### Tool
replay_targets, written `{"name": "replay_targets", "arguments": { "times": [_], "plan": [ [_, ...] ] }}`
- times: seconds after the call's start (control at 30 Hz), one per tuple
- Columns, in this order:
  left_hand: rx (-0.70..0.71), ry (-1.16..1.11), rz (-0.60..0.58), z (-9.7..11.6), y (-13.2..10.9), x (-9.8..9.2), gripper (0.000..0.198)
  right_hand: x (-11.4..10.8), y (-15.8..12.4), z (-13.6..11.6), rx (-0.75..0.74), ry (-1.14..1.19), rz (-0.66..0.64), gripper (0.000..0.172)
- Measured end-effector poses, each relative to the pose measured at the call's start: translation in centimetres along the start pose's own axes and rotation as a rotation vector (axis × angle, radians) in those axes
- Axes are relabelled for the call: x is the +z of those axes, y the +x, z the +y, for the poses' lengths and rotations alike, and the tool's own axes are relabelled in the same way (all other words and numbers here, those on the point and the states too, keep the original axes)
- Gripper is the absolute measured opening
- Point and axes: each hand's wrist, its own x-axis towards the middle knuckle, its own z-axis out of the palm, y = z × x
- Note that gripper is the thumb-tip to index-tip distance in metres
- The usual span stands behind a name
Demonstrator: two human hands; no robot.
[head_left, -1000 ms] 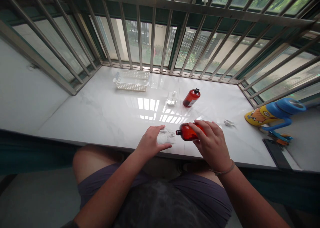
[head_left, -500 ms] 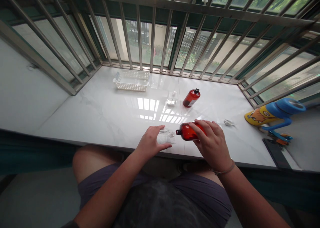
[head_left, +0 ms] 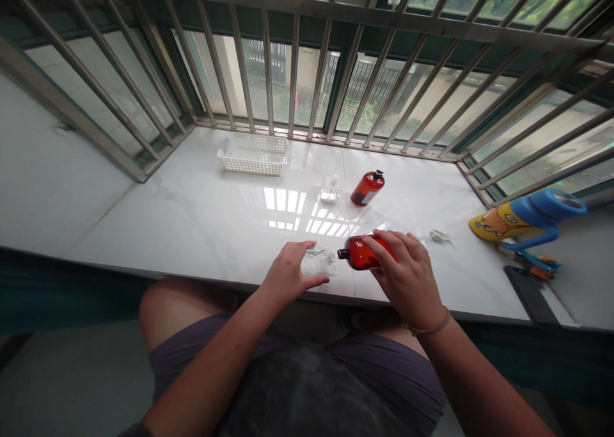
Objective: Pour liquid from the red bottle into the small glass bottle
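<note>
My left hand (head_left: 288,276) is shut around a small clear glass bottle (head_left: 314,263), which lies tilted on the white marble counter (head_left: 167,222) with its neck pointing right. My right hand (head_left: 407,272) grips an amber bottle (head_left: 364,253) held on its side just above the counter. The bottle's dark mouth faces left and sits close to the neck of the glass bottle, without clearly touching it. My fingers hide part of the amber bottle's body.
A second amber bottle (head_left: 367,189) and a square glass bottle (head_left: 330,189) stand beyond my hands. A white plastic basket (head_left: 252,155) sits near the window bars (head_left: 297,59). On the right are a small clear object (head_left: 439,235), a blue-and-yellow toy (head_left: 522,219) and a black phone (head_left: 530,294).
</note>
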Motion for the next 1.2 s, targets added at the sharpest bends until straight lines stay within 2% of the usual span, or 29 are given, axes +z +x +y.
{"name": "replay_targets", "arguments": {
  "times": [1.2],
  "plan": [
    [-0.083, -0.018, -0.041, -0.37, -0.06, 0.39, 0.078, 0.01, -0.16, -0.19, 0.004, -0.003, 0.002, 0.060]
  ]
}}
